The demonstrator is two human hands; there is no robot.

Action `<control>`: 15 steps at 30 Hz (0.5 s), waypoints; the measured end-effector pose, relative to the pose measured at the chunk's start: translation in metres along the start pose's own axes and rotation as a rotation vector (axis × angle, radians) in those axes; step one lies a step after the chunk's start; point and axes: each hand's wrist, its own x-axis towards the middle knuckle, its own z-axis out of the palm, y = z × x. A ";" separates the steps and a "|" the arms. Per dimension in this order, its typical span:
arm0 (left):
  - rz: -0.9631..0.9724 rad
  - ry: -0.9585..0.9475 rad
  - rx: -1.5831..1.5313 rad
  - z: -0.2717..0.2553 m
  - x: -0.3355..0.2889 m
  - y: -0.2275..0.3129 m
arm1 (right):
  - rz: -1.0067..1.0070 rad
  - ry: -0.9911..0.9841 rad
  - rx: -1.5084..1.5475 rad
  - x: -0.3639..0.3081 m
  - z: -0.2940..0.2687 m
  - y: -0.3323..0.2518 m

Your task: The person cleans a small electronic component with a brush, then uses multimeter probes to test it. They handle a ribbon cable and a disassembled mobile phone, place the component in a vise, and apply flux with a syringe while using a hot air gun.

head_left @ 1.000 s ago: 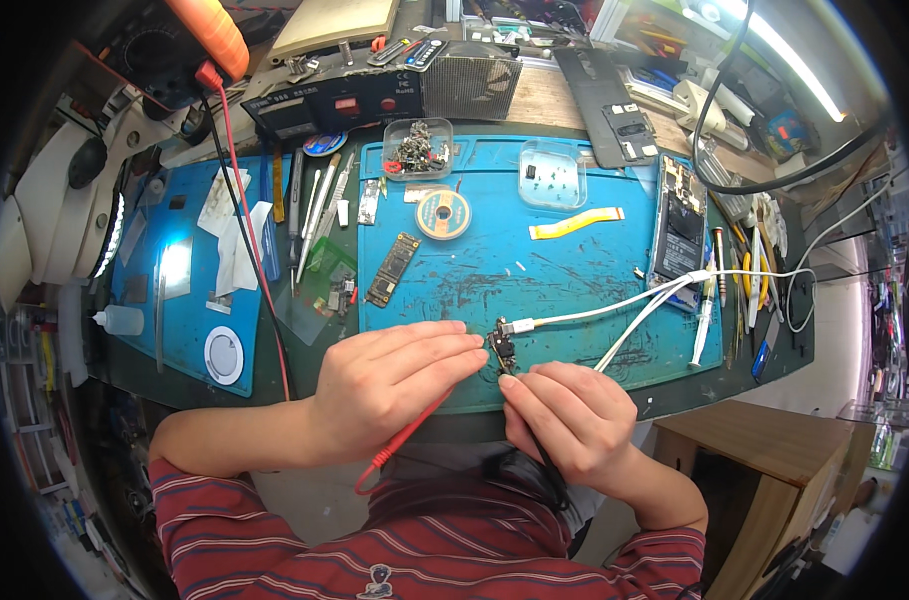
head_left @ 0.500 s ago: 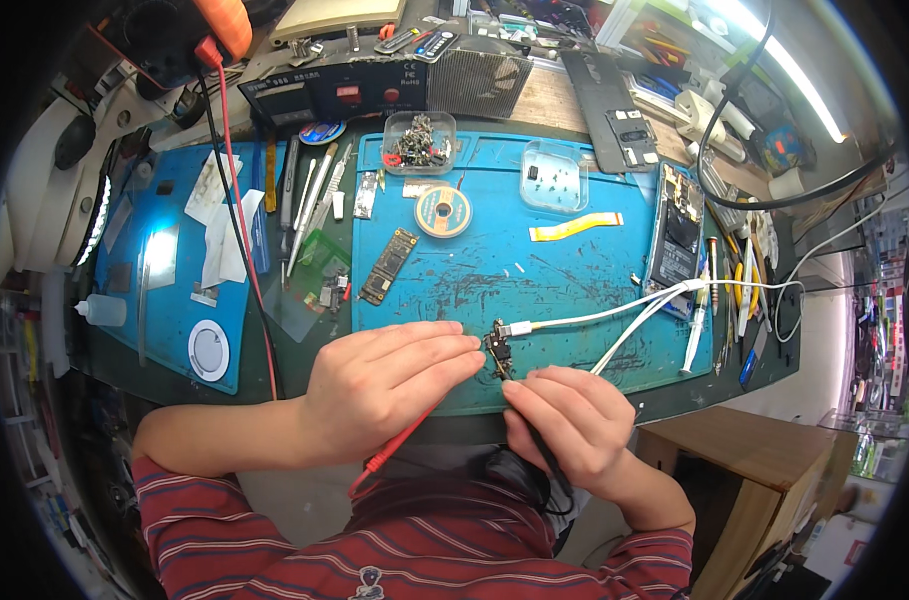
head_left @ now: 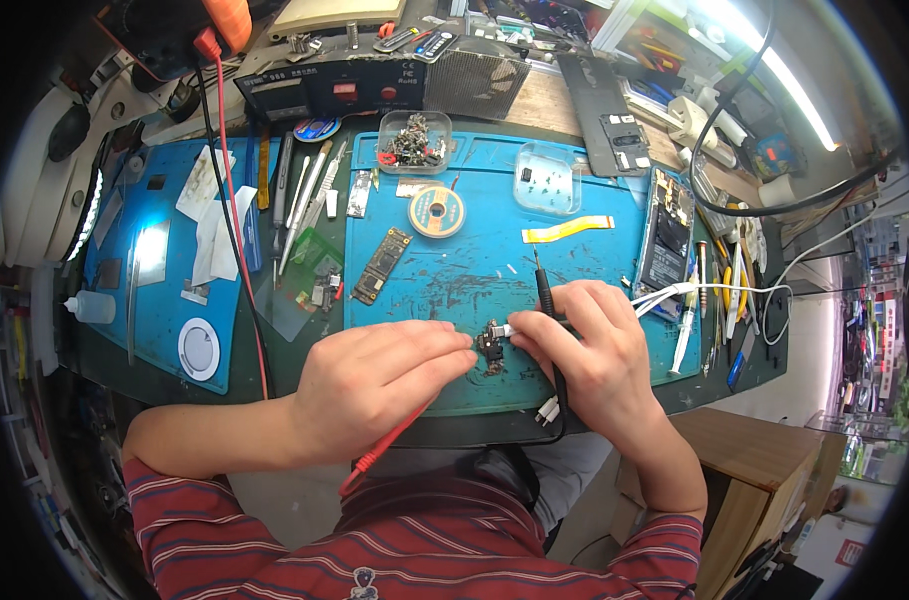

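A small circuit board lies on a blue mat just beside the left hand, whose grip beneath is hidden. At the board's upper right, the right hand pinches a white plug, also holding a black probe.

Red probe tip hidden by L fingers; orange/blk meter cut off.

The person wears a dark red shirt with thin white and navy stripes, its short sleeves ending near the elbows; a small pale figure emblem marks the front. The left hand and right hand are bare
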 end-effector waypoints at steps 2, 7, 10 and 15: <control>-0.016 0.015 -0.026 0.000 0.007 0.001 | 0.013 0.017 0.039 -0.002 -0.005 0.003; -0.022 0.058 -0.164 0.002 0.001 -0.007 | -0.050 0.084 0.085 -0.004 -0.004 0.009; -0.245 0.042 -0.301 0.002 0.022 0.005 | -0.098 0.308 0.120 -0.002 -0.005 0.007; -0.581 -0.034 -0.591 0.001 0.038 0.015 | -0.119 0.327 0.103 -0.004 -0.012 0.003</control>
